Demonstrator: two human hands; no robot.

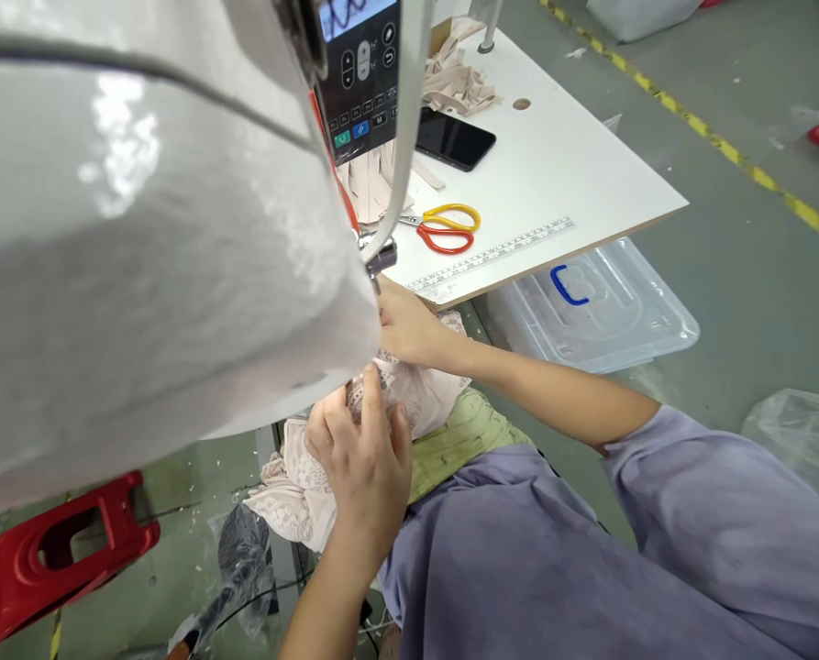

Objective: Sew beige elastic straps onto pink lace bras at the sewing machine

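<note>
Pale pink lace fabric (437, 401) lies bunched under both hands and hangs down to the left over my lap. My left hand (364, 458) is closed on the near part, index finger reaching forward over the lace and thumb beside it. My right hand (413, 323) is curled on the far part, close to the metal needle-bar area of the sewing machine (175, 247); its fingertips are partly hidden. The large whitish machine head fills the upper left and covers the stitching spot. A control panel (360, 87) with a lit screen sits behind it.
On the white table (574, 156) are scissors (448, 228) with yellow and red handles, a black phone (456, 139), fabric strips (460, 78) and a printed ruler scale (495, 257). A clear lidded box (602, 307) stands below. Red plastic furniture (58, 559) is at lower left.
</note>
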